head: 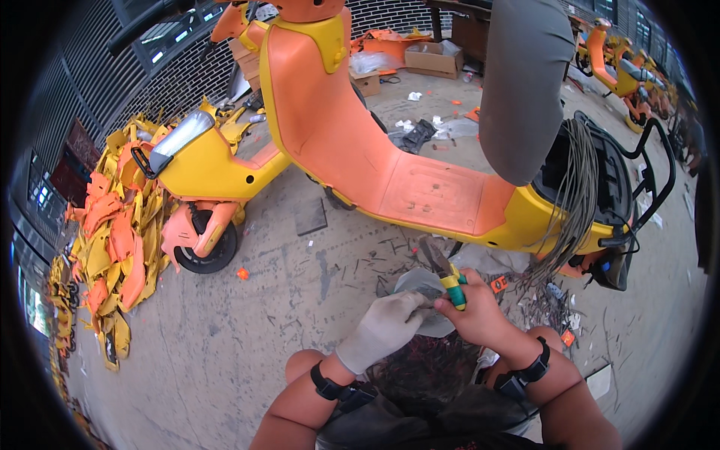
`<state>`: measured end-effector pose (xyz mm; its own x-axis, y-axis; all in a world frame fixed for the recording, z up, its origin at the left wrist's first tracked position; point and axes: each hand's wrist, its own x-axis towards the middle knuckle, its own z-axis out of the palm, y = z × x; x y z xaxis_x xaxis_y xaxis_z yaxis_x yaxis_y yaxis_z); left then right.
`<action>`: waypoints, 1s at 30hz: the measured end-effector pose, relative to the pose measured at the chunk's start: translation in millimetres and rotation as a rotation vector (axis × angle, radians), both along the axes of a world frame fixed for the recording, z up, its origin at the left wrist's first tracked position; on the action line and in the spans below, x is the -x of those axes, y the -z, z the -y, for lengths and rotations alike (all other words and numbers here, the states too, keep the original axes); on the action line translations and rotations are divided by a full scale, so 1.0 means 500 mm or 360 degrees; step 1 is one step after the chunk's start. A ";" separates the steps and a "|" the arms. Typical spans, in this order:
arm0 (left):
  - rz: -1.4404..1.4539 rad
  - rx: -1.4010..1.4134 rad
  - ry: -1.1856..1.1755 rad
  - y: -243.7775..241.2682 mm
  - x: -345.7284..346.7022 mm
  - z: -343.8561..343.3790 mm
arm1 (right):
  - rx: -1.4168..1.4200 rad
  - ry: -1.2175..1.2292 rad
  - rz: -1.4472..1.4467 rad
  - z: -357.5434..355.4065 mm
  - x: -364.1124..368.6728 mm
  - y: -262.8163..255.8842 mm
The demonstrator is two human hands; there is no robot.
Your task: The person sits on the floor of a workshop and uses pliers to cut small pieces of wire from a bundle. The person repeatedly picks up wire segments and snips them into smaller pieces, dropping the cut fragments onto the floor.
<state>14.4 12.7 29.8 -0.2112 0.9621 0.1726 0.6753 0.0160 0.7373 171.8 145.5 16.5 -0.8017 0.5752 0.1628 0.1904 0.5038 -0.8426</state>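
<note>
My left hand (388,326), in a pale work glove, has its fingers closed in a pinch; what lies between them is too small to tell. My bare right hand (475,309) grips combination pliers (450,277) with green and yellow handles, their jaws pointing up and left. The two hands nearly meet over a round translucent piece of plastic (419,279). Below them, between my knees, is a dark heap of thin wire pieces (430,365). A bundle of long grey cables (579,174) hangs over the rear of an orange and yellow scooter (360,140).
A pile of yellow and orange body panels (121,225) lies at the left. Cut wire scraps (543,315) litter the floor on the right. Cardboard boxes (433,62) stand behind the scooter, and more scooters (624,73) are parked at the far right.
</note>
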 end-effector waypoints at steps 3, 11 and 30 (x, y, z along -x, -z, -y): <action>-0.0029 0.0071 -0.0025 0.005 0.001 0.002 | -0.0005 -0.0016 0.0071 0.001 0.000 -0.003; 0.0112 0.0075 0.0021 -0.025 -0.015 -0.003 | 0.0043 -0.0014 0.0030 -0.003 -0.002 -0.003; 0.0090 -0.0012 0.0068 -0.006 -0.007 0.001 | 0.0255 0.0049 0.0101 -0.022 -0.012 -0.008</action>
<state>17.6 12.4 33.0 -0.1795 0.9691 0.1691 0.6327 -0.0179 0.7742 177.9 156.5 20.6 -0.7891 0.6141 0.0167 0.2589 0.3571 -0.8975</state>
